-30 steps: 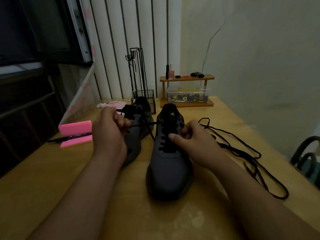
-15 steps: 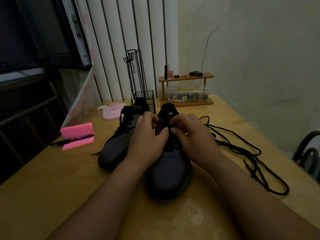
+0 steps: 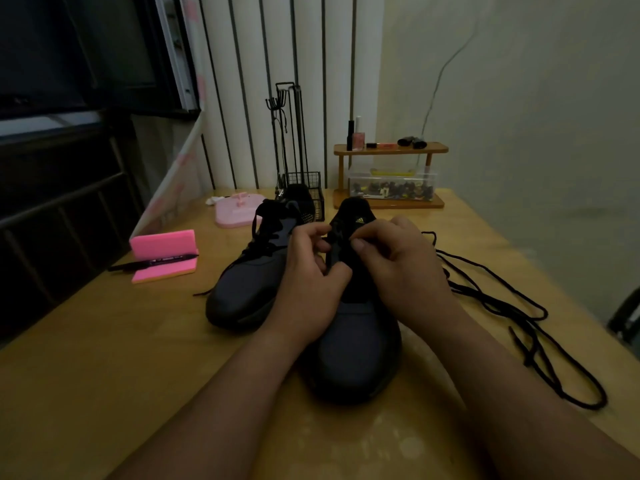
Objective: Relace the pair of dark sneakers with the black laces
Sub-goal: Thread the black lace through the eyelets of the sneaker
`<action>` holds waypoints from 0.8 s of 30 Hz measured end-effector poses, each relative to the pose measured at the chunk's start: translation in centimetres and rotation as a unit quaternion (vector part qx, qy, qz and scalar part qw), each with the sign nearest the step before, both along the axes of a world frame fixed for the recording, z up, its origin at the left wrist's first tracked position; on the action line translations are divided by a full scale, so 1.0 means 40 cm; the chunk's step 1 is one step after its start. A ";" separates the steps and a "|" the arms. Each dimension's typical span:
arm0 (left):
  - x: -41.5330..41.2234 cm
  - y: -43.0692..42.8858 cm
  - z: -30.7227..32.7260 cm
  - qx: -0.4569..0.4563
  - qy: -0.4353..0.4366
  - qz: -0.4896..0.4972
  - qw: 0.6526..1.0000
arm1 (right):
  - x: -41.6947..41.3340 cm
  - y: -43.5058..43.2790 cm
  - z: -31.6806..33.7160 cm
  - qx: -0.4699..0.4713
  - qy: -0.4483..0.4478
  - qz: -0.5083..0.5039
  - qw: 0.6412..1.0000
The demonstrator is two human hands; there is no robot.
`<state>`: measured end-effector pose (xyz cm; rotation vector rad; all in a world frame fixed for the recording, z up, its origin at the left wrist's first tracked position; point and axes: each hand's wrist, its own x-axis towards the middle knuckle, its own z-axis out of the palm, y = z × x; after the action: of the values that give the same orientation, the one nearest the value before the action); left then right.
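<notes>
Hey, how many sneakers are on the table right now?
2. The left dark grey sneaker sits farther back, laces in. The right dark grey sneaker is nearer, with the left hand and right hand pinching its black lace. No others appear hidden.

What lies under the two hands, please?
The near sneaker: its tongue shows above the left hand and right hand, which pinch a black lace; the holes beneath are covered.

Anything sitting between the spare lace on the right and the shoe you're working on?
Nothing visible does. The spare lace lies on the table just right of the near shoe; only the right forearm crosses above that gap. The left hand and right hand pinch its lacing.
</notes>
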<state>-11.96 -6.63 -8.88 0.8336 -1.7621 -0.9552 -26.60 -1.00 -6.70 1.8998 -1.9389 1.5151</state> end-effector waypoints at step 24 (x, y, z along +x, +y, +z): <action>0.000 0.003 0.022 -0.141 -0.019 0.029 0.989 | -0.023 0.031 -0.012 0.062 -0.170 0.061 0.982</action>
<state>-11.97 -6.52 -8.02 0.7206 -1.8429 -0.6346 -27.53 0.26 -7.18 1.9479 -2.1293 1.9070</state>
